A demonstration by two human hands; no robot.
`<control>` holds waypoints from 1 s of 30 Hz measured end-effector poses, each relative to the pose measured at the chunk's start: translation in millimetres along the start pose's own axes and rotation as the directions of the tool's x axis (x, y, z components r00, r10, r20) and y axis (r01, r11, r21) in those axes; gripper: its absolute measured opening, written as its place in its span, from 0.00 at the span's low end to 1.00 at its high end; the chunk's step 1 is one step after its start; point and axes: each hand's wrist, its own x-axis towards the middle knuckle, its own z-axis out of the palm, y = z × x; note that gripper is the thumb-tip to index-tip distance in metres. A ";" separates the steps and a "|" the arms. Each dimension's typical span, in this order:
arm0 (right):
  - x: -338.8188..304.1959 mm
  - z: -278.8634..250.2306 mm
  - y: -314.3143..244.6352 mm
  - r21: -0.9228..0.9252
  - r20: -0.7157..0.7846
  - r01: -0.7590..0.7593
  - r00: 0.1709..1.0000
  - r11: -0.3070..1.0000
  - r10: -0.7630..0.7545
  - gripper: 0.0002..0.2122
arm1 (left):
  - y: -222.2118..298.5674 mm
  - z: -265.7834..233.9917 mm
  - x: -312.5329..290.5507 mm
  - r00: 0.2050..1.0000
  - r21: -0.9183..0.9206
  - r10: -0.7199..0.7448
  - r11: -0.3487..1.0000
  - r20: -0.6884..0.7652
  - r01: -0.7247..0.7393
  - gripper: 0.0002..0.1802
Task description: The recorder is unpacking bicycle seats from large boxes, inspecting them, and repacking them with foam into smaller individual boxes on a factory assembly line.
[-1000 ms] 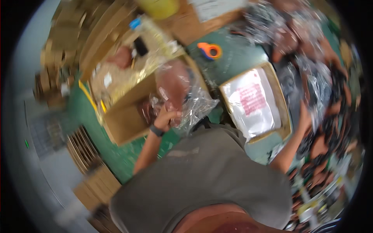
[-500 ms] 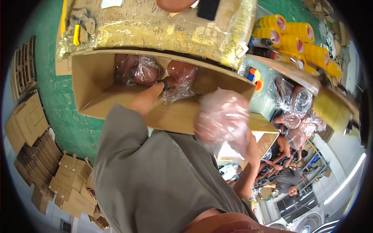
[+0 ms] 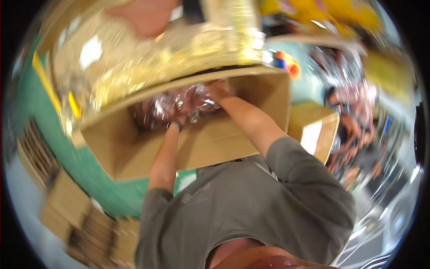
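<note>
A long cardboard box (image 3: pixel 251 130), its top uncovered, lies across in front of me. Inside it several reddish-brown, rounded pieces in clear plastic bags (image 3: pixel 161 107) sit in a row against the far wall; their kind is not clear. Both my hands reach into the box. My left hand (image 3: pixel 180 119), with a dark band at its wrist, touches the near side of the bagged pieces. Farther in and to the right, my right hand (image 3: pixel 218 90) rests on the rightmost bagged piece. Blur and plastic hide the fingers of both hands.
Beyond the box stands a worn, yellow-taped carton (image 3: pixel 179 54) with a brown piece (image 3: pixel 148 15) on top. A smaller box (image 3: pixel 316 130) stands at right, near an orange-and-blue tape dispenser (image 3: pixel 289 65) and more bagged brown pieces (image 3: pixel 354 98). Flat cardboard (image 3: pixel 67 197) leans at lower left.
My right hand has moved from outside the box, where it held a bagged piece, to inside among the others. My left hand is still in the box. The view has turned and blurred.
</note>
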 end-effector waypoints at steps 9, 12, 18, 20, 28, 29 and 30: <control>-329.9 -183.5 186.4 0.436 -0.714 -0.001 0.609 0.900 0.347 0.22 | 160.8 -30.4 -156.0 0.975 -0.168 0.048 0.986 0.216 -0.011 0.49; -471.7 -117.9 406.6 0.691 -0.708 -0.304 -0.106 0.655 0.698 0.23 | 255.1 14.8 -201.8 0.955 -0.170 0.270 0.954 0.123 -0.248 0.44; -559.1 200.1 642.5 0.891 0.180 -0.422 0.665 0.166 0.724 0.47 | 407.9 108.3 -311.8 0.875 -0.169 0.484 0.863 0.007 -0.476 0.38; -545.0 291.0 650.8 0.743 -0.142 -0.538 0.453 0.397 0.880 0.50 | 454.6 155.0 -327.0 0.851 -0.151 0.520 0.849 0.073 -0.506 0.37; -538.0 191.1 623.0 0.508 -0.144 -0.698 0.509 0.505 0.849 0.42 | 577.0 320.4 -373.7 0.711 -0.067 0.663 0.741 0.235 -0.669 0.30; -532.7 201.8 625.6 0.533 -0.184 -0.673 0.499 0.512 0.847 0.39 | 585.6 340.8 -371.3 0.676 -0.091 0.661 0.733 0.326 -0.674 0.31; -527.5 212.2 628.7 0.556 -0.222 -0.648 0.487 0.520 0.845 0.37 | 593.3 360.9 -369.3 0.634 -0.114 0.653 0.728 0.415 -0.676 0.32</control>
